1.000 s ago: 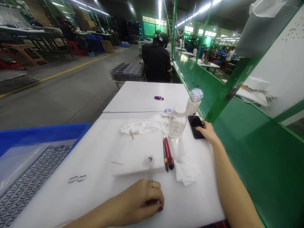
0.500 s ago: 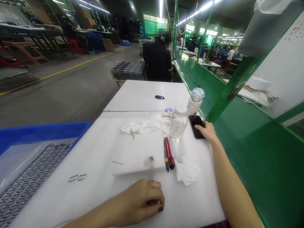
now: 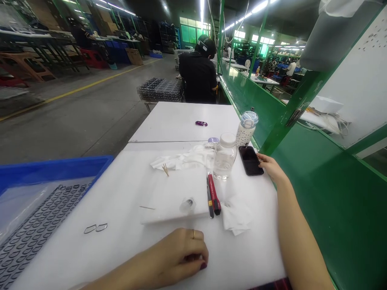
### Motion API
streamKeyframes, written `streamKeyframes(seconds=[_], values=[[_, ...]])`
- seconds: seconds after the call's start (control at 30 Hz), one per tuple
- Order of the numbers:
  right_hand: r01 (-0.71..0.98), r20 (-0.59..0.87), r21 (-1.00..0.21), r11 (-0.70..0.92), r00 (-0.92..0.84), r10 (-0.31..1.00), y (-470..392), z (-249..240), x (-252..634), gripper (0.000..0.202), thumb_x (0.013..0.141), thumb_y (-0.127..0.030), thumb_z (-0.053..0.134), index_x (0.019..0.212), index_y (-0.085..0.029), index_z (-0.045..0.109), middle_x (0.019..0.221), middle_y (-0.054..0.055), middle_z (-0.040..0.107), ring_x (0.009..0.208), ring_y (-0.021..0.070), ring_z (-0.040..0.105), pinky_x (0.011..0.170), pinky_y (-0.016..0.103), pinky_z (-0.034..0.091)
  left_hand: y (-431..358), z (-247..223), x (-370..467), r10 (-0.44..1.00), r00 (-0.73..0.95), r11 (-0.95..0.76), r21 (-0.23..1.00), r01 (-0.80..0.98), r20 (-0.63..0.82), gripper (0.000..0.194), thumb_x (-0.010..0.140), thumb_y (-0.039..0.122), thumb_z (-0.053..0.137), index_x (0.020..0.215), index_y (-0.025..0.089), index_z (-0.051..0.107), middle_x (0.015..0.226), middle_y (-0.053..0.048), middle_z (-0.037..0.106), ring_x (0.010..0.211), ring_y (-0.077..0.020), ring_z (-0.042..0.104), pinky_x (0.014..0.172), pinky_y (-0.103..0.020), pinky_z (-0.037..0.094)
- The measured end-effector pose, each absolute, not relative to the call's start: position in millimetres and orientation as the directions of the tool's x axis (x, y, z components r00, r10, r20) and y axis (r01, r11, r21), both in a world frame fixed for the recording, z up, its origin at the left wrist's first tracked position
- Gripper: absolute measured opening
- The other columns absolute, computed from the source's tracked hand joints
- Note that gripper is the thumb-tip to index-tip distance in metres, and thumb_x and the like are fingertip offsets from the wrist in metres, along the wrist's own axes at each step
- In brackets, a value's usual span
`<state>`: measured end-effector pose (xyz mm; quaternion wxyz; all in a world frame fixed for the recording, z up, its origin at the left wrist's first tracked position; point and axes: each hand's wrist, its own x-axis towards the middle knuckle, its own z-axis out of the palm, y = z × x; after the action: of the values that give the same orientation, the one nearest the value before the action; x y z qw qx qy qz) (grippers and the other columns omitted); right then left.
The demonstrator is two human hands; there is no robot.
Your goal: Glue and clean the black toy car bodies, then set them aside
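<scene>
My left hand (image 3: pixel 181 255) rests on the white table with its fingers curled in, a ring on one finger; I see nothing inside it. At the right edge of the table, my right hand (image 3: pixel 273 169) lies beside a black smartphone (image 3: pixel 251 160). Its fingers are loosely stretched out at the phone's edge, not gripping it. The phone lies flat with a dark screen. Ahead of my left hand are a white pad (image 3: pixel 172 197), a small clear piece (image 3: pixel 188 204) on it, tweezers (image 3: pixel 210 201) and a red utility knife (image 3: pixel 214 195).
A clear jar (image 3: pixel 225 155) and a dotted bottle (image 3: pixel 246 129) stand near the phone. White tissues (image 3: pixel 237 217), toothpicks (image 3: pixel 165 169) and two D-shaped frames (image 3: pixel 96 228) lie about. A blue tray (image 3: pixel 60 163) holds several such frames. A seated person (image 3: pixel 198 74) is beyond the table.
My right thumb has drawn back from the phone's screen to its right edge, and the hand has shifted slightly right. My left hand stays where it was. The view has turned slightly.
</scene>
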<state>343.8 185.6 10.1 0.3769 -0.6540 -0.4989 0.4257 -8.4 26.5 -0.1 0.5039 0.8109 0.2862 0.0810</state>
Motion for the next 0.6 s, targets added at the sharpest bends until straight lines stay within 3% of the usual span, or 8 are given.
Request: streamKeyframes(seconds=[0.3, 0.6], values=[[0.335, -0.185, -0.914, -0.23, 0.16, 0.97, 183.9, 13.0, 329.9, 0.047, 0.064, -0.02, 0.066, 0.111, -0.016, 0.073, 0.116, 0.012, 0.072, 0.113, 0.0306, 0.063, 0.088, 0.034, 0.053, 25.6, -1.1, -9.4, 0.547, 0.822, -0.328, 0.863, 0.385, -0.159, 0.017, 0.087, 0.011, 0.057, 0.092, 0.023, 0.068, 0.084, 0.0, 0.059, 0.073, -0.0123, 0.053, 0.062, -0.02, 0.036], [0.306, -0.191, -0.929, -0.209, 0.086, 0.978, 185.8, 2.6, 355.7, 0.071, 0.061, -0.013, 0.057, 0.131, -0.019, 0.064, 0.122, 0.007, 0.07, 0.113, 0.0247, 0.062, 0.096, 0.036, 0.051, 26.8, -0.5, -7.3, 0.551, 0.823, -0.336, 0.866, 0.371, -0.138, 0.016, 0.087, 0.01, 0.059, 0.092, 0.023, 0.068, 0.082, 0.001, 0.057, 0.071, -0.0118, 0.052, 0.062, -0.02, 0.036]])
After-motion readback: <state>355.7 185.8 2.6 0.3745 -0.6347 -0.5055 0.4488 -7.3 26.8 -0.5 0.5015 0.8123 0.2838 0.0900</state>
